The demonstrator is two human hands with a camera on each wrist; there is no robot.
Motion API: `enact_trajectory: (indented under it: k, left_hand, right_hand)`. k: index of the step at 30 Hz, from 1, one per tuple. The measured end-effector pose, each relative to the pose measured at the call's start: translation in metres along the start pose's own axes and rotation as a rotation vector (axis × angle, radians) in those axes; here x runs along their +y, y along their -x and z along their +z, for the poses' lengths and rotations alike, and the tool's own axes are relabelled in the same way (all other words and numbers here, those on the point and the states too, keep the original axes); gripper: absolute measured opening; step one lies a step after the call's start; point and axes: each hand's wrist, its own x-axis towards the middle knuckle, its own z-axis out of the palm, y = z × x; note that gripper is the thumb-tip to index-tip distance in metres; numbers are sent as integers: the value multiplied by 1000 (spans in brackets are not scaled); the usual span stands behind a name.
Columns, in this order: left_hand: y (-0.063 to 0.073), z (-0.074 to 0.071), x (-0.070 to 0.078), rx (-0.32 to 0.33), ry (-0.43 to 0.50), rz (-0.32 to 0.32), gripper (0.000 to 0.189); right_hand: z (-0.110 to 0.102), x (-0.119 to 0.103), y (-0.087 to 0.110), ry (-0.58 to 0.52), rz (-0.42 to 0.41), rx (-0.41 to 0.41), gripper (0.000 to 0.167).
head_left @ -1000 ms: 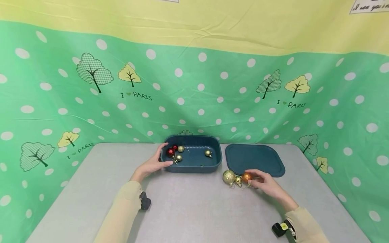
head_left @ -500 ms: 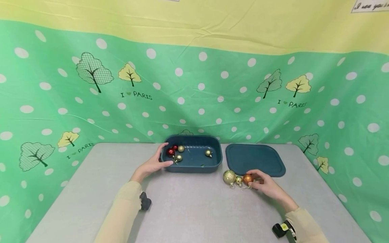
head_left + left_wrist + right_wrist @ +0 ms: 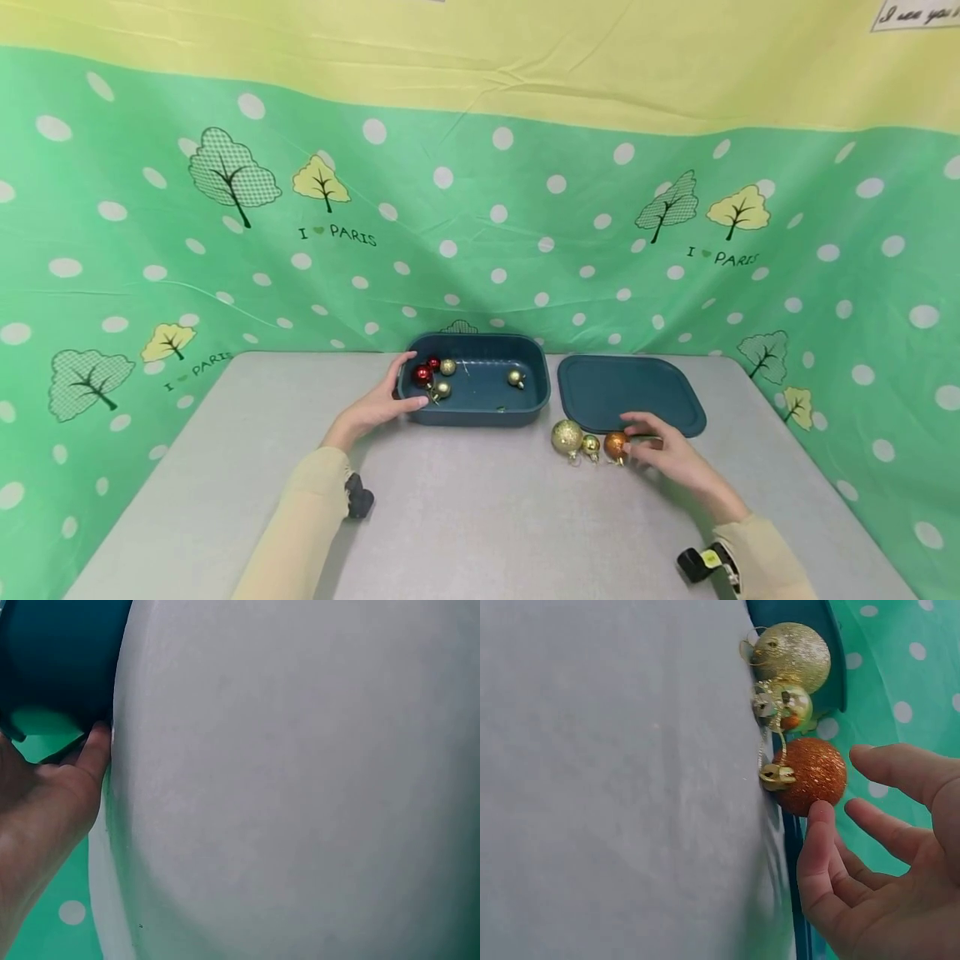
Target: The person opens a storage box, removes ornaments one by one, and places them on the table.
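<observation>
My left hand [image 3: 378, 406] holds the left end of a dark blue plastic box [image 3: 480, 417], thumb along the near side and fingers at the end wall. In the left wrist view part of that hand is cut off. Inside the box lie small red baubles [image 3: 423, 374] and pale gold baubles [image 3: 447, 367]. My right hand [image 3: 671, 454] is spread beside an orange glitter bauble [image 3: 814, 780], thumb tip at or just off its surface. A small shiny gold bauble [image 3: 791, 705] and a larger gold glitter bauble [image 3: 795, 656] stand in line with it on the table.
A flat dark blue lid [image 3: 630, 392] lies on the grey table [image 3: 480, 517], to the right of the box and just behind the baubles. A green dotted curtain [image 3: 495, 275] hangs behind the table and down both sides.
My right hand has loosened from the orange bauble and drawn slightly to the right, its fingers spreading. The orange bauble now sits a little farther right, apart from the small gold one. The left hand stays put.
</observation>
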Motion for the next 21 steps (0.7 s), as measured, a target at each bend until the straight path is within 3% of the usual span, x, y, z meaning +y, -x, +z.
enact_trajectory:
  k: [10, 21]
  left_hand:
    - [0, -1, -1, -4, -4, -6, 93]
    - [-1, -1, 0, -6, 16, -19, 93]
  right_hand:
    - [4, 5, -3, 22, -19, -23, 36]
    - [5, 1, -5, 35, -20, -50, 37]
